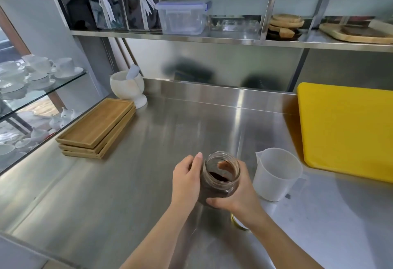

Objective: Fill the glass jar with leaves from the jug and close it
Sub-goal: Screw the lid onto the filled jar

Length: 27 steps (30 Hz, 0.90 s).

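Both hands, left (186,180) and right (236,197), are wrapped around the leaf-filled jar (220,180); jug (276,174) looks emptied, lid (239,223) not yet fitted.

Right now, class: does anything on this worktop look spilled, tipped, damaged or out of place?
Nothing stands out. The jar is upright and open, with both hands around it, left hand and right hand. The jug stands upright beside it. No leaves lie spilled on the steel worktop.
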Tool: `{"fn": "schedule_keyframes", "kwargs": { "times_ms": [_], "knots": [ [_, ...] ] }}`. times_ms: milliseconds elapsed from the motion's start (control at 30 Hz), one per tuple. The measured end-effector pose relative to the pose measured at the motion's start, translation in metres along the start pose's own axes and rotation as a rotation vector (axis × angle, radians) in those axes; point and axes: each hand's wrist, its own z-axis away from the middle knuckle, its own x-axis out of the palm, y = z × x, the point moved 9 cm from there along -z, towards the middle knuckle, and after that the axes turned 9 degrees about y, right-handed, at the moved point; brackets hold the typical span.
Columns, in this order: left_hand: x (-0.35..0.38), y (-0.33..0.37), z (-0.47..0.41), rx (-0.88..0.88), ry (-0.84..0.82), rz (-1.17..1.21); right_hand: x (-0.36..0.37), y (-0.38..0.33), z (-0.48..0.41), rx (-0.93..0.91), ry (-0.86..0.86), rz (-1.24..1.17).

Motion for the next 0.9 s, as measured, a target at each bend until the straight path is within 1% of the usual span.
{"fn": "schedule_keyframes", "kwargs": {
  "times_ms": [67,100,233,267,300,333,367,467,500,533,567,633,667,733,800,833,900],
  "knots": [
    [-0.001,-0.006,-0.004,-0.052,-0.005,0.006,0.007,-0.002,-0.001,0.010,-0.053,0.012],
    [-0.005,-0.009,-0.006,-0.077,0.022,0.018,0.010,-0.004,-0.001,0.029,-0.105,0.014],
    [-0.035,-0.026,-0.010,-0.151,0.256,0.151,0.021,-0.014,-0.006,0.091,-0.432,0.067],
    [-0.042,-0.030,-0.011,-0.165,0.304,0.179,0.020,-0.018,-0.008,0.092,-0.471,0.065],
    [-0.048,-0.033,-0.012,-0.181,0.345,0.202,0.017,-0.022,-0.012,0.089,-0.456,0.050],
    [-0.054,-0.035,-0.013,-0.196,0.383,0.225,0.010,-0.026,-0.019,0.076,-0.391,0.030],
    [-0.059,-0.037,-0.015,-0.210,0.417,0.254,0.001,-0.030,-0.026,0.056,-0.276,0.011],
    [-0.065,-0.039,-0.015,-0.261,0.500,0.345,-0.029,-0.034,-0.031,-0.021,0.182,-0.063],
    [-0.063,-0.039,-0.014,-0.278,0.517,0.358,-0.030,-0.029,-0.026,-0.024,0.282,-0.086],
    [-0.061,-0.038,-0.011,-0.289,0.527,0.356,-0.021,-0.022,-0.021,-0.015,0.294,-0.099],
    [-0.057,-0.037,-0.008,-0.294,0.531,0.356,-0.001,-0.017,-0.016,-0.004,0.213,-0.098],
    [-0.051,-0.036,-0.003,-0.302,0.528,0.384,0.044,-0.007,-0.001,0.031,-0.069,-0.069],
    [-0.050,-0.037,-0.002,-0.310,0.526,0.392,0.054,-0.003,0.003,0.050,-0.166,-0.047],
    [-0.053,-0.038,-0.002,-0.321,0.543,0.393,0.052,0.001,0.000,0.071,-0.276,0.033],
    [-0.058,-0.039,-0.003,-0.324,0.563,0.405,0.040,0.002,-0.006,0.047,-0.292,0.140],
    [-0.060,-0.039,-0.003,-0.322,0.566,0.412,0.031,0.000,-0.010,0.032,-0.251,0.147],
    [-0.061,-0.041,-0.005,-0.324,0.570,0.426,0.012,-0.008,-0.019,-0.003,-0.111,0.058]
  ]
}}
